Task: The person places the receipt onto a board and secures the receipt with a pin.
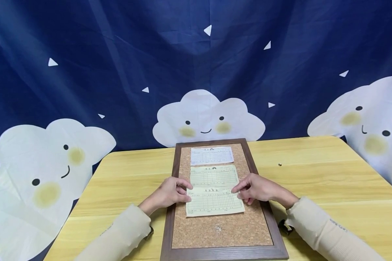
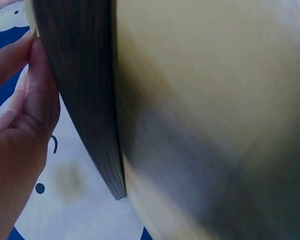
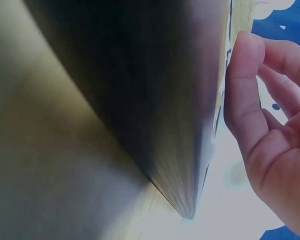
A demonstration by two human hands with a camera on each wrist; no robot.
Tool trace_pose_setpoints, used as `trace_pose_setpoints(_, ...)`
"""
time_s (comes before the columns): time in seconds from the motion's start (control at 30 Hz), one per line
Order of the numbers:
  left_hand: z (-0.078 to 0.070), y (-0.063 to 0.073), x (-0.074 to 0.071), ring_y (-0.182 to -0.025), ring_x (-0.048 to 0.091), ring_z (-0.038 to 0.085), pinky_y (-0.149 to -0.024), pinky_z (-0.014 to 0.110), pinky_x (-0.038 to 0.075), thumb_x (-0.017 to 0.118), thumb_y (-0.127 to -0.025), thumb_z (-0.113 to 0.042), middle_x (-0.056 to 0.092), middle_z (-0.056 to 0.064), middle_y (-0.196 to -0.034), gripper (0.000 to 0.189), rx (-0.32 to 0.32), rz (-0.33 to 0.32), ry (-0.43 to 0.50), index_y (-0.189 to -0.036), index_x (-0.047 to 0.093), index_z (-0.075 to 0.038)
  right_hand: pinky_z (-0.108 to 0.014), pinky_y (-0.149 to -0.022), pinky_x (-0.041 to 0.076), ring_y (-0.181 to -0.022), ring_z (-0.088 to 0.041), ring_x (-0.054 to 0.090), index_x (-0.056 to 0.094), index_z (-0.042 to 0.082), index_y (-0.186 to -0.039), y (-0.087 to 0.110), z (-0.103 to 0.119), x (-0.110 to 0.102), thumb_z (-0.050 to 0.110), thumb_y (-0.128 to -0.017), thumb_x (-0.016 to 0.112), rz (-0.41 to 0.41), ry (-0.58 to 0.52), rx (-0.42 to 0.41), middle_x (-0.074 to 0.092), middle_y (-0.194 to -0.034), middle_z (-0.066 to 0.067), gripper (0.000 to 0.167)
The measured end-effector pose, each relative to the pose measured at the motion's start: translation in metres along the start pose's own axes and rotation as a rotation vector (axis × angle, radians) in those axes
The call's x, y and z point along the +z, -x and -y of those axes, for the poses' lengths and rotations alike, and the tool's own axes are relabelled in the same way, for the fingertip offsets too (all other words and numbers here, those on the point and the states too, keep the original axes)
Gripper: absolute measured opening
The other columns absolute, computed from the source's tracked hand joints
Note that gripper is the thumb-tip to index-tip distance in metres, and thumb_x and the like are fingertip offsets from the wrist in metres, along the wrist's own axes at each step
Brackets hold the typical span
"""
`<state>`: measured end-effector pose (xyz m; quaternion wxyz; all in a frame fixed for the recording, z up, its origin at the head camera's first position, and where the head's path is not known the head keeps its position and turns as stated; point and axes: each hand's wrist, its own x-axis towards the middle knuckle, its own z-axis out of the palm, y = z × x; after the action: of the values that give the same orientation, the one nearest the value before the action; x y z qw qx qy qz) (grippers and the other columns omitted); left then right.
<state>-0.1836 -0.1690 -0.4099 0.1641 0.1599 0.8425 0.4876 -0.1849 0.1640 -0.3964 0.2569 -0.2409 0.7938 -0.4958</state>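
A yellowish printed form [image 1: 215, 204] lies over the lower middle of a framed cork board [image 1: 196, 235]. My left hand [image 1: 170, 192] pinches its left edge between thumb and fingers, and my right hand [image 1: 257, 187] pinches the upper right edge. Just above, a second yellowish form [image 1: 212, 176] is on the cork, its bottom edge meeting the held sheet. Higher up is a white form [image 1: 212, 156]. In the left wrist view the left hand [image 2: 25, 110] is beside the dark frame [image 2: 80, 75]; the right wrist view shows the right hand [image 3: 270, 120] with thumb and finger together.
The board lies on a light wood-grain table [image 1: 124, 185]. To its right is a tiny brass-coloured object [image 1: 280, 165], perhaps a thumbtack. A whitish scuff [image 1: 218, 228] marks the cork below the held form. Behind the table hangs a blue curtain [image 1: 170, 47] with cloud shapes.
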Motion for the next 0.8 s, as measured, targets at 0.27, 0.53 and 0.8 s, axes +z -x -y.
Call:
trace_pose_setpoints(0.27, -0.0008, 0.0001, 0.0031, -0.070, 0.058, 0.008, -0.063, 0.023, 0.050, 0.085, -0.075, 0.001, 0.065, 0.000, -0.089, 0.029, 0.010, -0.007, -0.087, -0.101, 0.072, 0.000, -0.034, -0.058, 0.058, -0.060, -0.016, 0.063, 0.070, -0.013, -0.110, 0.0005, -0.0015, 0.0011, -0.002, -0.089, 0.066, -0.001, 0.019, 0.001, 0.069, -0.095, -0.010, 0.024)
trace_pose_setpoints(0.53, -0.0010, -0.0001, 0.0035, -0.072, 0.059, 0.008, -0.068, 0.022, 0.050, 0.085, -0.075, -0.001, 0.065, 0.000, -0.087, 0.029, 0.056, -0.002, -0.177, -0.102, 0.073, 0.000, -0.032, -0.057, 0.057, -0.060, -0.016, 0.062, 0.071, -0.011, -0.110, -0.0005, -0.0037, 0.0022, -0.001, -0.089, 0.066, 0.003, 0.062, 0.019, 0.067, -0.077, -0.004, 0.024)
trace_pose_setpoints(0.8, -0.0050, 0.0007, 0.0074, -0.071, 0.059, 0.007, -0.071, 0.023, 0.049, 0.085, -0.076, -0.003, 0.063, -0.006, -0.074, 0.028, 0.065, 0.001, -0.263, -0.102, 0.074, -0.002, -0.027, -0.053, 0.053, -0.057, -0.014, 0.057, 0.073, -0.009, -0.108, -0.0014, -0.0050, 0.0035, -0.002, -0.088, 0.067, 0.004, 0.109, 0.024, 0.049, -0.060, 0.005, 0.022)
